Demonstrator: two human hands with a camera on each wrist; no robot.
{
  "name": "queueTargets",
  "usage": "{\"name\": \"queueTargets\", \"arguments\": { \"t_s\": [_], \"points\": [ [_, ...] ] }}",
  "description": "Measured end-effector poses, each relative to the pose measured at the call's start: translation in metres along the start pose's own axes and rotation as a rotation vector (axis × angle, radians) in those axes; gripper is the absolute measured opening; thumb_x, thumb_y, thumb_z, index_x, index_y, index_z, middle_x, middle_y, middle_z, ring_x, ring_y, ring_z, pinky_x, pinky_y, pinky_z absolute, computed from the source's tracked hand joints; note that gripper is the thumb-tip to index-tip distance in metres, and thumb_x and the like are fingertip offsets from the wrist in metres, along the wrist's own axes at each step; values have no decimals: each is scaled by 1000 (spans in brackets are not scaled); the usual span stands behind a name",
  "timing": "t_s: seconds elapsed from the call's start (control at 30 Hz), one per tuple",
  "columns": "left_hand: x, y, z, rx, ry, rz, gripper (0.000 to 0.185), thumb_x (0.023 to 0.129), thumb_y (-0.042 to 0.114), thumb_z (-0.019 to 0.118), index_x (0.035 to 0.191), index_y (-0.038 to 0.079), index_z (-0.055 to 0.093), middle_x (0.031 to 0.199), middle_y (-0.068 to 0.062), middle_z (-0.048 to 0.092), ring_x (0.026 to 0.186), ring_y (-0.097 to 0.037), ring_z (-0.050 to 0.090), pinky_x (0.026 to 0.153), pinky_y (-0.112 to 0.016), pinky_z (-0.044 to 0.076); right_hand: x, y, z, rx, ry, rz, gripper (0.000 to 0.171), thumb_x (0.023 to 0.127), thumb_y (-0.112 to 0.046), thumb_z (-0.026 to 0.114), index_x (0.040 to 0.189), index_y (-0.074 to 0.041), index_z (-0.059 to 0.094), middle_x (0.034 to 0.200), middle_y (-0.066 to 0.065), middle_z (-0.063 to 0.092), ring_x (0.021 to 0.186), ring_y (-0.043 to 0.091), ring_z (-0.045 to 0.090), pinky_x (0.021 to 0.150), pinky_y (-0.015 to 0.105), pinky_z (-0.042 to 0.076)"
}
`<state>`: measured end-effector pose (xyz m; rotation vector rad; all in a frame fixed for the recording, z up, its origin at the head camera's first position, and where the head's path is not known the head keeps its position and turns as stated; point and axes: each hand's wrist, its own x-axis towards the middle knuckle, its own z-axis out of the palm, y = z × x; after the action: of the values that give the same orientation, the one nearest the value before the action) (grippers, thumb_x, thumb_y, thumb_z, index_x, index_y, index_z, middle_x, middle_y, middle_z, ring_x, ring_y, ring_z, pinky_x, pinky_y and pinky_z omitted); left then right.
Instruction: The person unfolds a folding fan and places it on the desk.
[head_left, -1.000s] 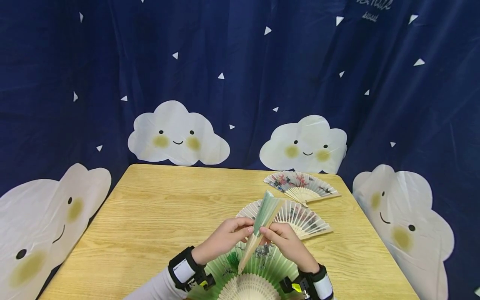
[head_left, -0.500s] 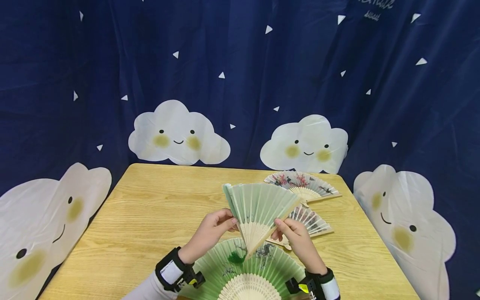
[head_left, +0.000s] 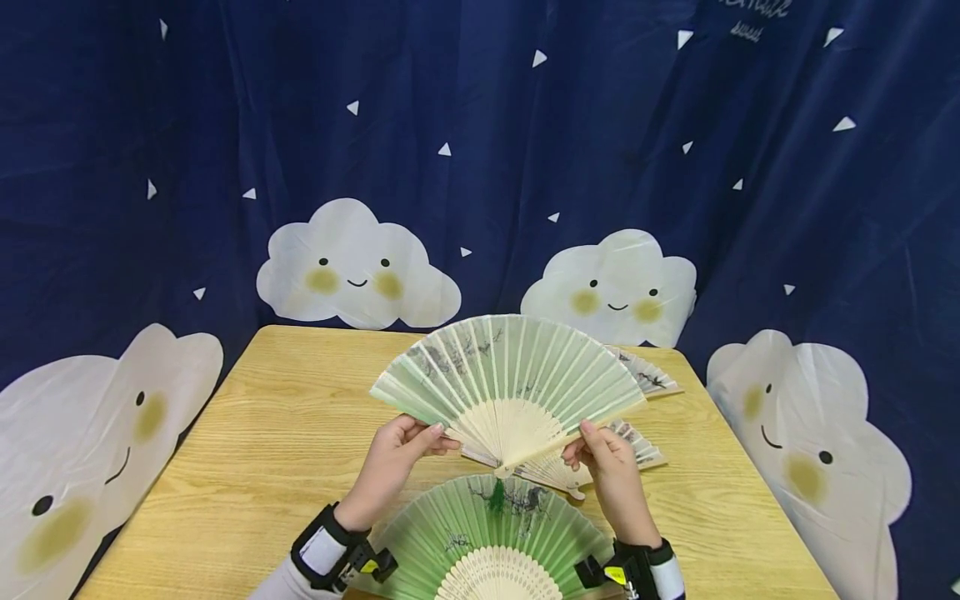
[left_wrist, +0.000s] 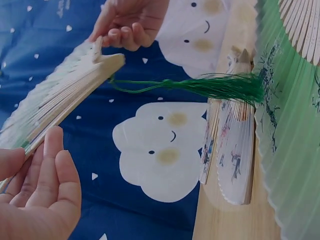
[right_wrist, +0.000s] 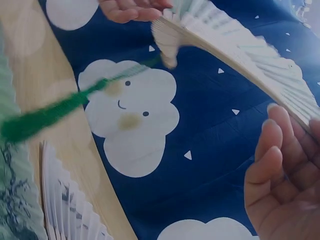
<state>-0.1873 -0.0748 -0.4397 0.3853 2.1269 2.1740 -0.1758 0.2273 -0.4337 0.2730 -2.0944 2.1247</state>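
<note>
- Left hand (head_left: 392,454) pinches the spread fan (head_left: 510,387) at its left end rib.
- Right hand (head_left: 609,454) pinches the right end rib.
- Fan held above table (head_left: 285,433), tassel (head_left: 497,497) hanging.

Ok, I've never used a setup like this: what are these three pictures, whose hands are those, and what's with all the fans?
No machine here: a person works with bare hands, wearing one camera on the head and one on each wrist. The wide picture is the head view, looking down at a wooden table before a dark blue curtain with clouds. The left hand and right hand each pinch an outer edge of a pale green fan, spread wide above the table. Its green tassel hangs from the pivot. Another green fan lies open near the person, and two white painted fans lie behind, partly hidden. The other two pictures are the wrist views, looking up from below.
</note>
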Motion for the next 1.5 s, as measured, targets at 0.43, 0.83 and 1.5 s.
{"name": "queueTargets", "arguments": {
  "t_s": [0.43,0.83,1.5],
  "points": [
    [-12,-11,-11,-385,163,-94,27,96,21,61,103,-3,50,93,-8,75,97,-23,73,91,-38,56,11,11,15,209,-39,71,42,105,-28,43,76,-12,69,72,-4,70,63,9,63,60,20,52],
    [-25,-23,-21,-703,334,-128,9,99,11,54,98,4,49,92,-6,75,95,-17,73,90,-30,57,37,29,54,403,-55,248,37,104,-31,44,82,-11,66,74,-2,69,66,8,63,65,18,54],
    [-42,-50,-68,-1047,384,-360,13,104,15,42,115,7,43,100,-7,70,102,-15,68,117,-29,34,105,94,124,356,-97,576,33,104,-25,46,83,-5,61,65,-2,64,55,7,59,54,17,51]
  ]
}}
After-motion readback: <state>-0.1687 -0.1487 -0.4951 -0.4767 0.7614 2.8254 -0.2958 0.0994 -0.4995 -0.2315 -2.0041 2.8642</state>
